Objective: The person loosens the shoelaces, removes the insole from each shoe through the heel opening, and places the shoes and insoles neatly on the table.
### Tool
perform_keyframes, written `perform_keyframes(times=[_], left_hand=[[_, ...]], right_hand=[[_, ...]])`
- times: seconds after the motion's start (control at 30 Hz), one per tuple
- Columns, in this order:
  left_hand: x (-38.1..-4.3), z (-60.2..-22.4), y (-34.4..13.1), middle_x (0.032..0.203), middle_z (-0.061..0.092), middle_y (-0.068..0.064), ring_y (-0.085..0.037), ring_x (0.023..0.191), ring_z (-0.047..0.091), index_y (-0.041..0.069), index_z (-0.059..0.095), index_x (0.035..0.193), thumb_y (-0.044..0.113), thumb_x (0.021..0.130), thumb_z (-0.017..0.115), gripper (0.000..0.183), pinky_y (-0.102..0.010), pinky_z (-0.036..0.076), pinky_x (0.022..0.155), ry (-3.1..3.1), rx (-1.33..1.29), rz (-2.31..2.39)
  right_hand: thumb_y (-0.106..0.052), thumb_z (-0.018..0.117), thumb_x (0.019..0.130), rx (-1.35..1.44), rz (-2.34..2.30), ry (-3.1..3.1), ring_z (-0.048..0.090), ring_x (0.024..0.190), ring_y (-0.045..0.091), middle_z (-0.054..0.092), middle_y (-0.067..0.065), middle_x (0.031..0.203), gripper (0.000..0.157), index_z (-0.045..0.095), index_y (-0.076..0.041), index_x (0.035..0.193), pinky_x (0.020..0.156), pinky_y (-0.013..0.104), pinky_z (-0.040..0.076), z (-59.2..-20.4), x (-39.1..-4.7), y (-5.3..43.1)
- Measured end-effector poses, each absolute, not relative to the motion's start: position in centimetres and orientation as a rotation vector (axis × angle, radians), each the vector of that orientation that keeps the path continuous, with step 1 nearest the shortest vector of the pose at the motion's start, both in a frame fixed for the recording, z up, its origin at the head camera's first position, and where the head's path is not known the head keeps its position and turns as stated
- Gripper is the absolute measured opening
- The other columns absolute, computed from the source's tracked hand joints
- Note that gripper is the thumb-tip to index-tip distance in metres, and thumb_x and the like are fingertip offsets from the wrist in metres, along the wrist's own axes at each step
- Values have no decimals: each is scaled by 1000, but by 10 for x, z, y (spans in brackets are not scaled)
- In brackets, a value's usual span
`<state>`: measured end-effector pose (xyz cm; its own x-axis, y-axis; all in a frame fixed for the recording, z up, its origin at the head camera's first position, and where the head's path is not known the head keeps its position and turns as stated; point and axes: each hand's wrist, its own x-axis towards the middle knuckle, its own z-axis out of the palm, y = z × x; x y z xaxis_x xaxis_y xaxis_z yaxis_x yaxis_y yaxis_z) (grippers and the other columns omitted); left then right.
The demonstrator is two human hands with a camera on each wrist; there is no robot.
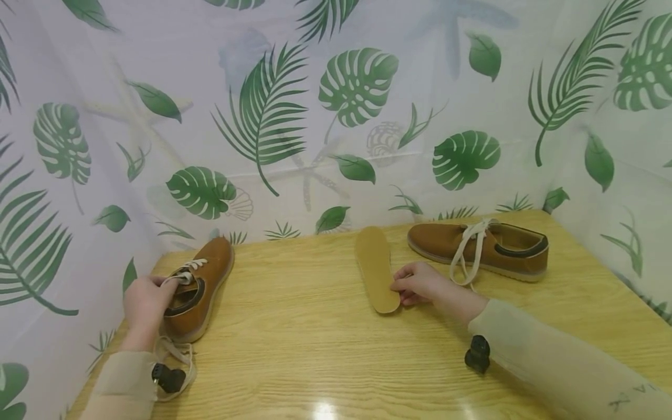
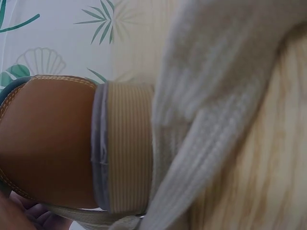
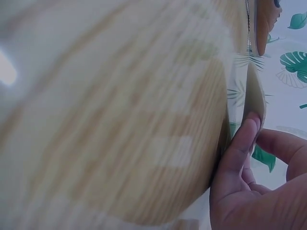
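On the right hand (image 1: 420, 284), I recorded the thumb and fingers closed on a thin, tan insole (image 1: 374, 265), pinching it near its front end by the side that faced the counter's right edge. On the left hand (image 1: 144, 303), I found the fingers gripping the upper of a brown shoe (image 1: 210, 283) at the lacing; I could not tell whether they pinched tongue, lace or both.

The insole was between the two shoes, near the back edge of the counter (image 1: 273, 332); I could not confirm whether its far end touched the surface. The brown shoe sat upright by the left edge, toe toward the back edge, with a loose lace (image 2: 206, 86) beside its heel. The second shoe (image 1: 490, 256) stood near the back right corner, toe pointing leftward. A leaf-printed backdrop (image 1: 357, 87) rose beyond the back edge.

I judged the step in hand to be handling the insole while steadying the brown shoe. In my assessment it called for a light edge pinch, since so thin a piece would likely flex if squeezed, and a firm left hold on the upper. I noted the loose lace as a possible snag.
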<state>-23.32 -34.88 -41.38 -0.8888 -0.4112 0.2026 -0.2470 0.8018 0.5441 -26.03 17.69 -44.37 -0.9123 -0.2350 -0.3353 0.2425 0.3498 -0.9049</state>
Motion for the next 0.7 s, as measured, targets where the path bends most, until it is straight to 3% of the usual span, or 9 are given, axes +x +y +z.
perform_keyframes(times=[0.43,0.7], left_hand=[[-233,-416,-345,109,76,-29,-46,98,68,-8,77,114,31,98,66,43,-45,53,75,-2696,536,-779],[-231,-417,-346,112,75,-30,-45,100,67,-9,76,113,30,99,65,43,-38,51,71,-2669,535,-859]], right_hand=[[-8,64,104,-72,-1523,2231,68,64,6,71,2,82,26,66,12,121,59,17,59,-444,-258,182],[-8,63,105,-82,-1514,2233,68,65,6,72,1,81,25,68,12,119,60,18,59,-444,-260,185]])
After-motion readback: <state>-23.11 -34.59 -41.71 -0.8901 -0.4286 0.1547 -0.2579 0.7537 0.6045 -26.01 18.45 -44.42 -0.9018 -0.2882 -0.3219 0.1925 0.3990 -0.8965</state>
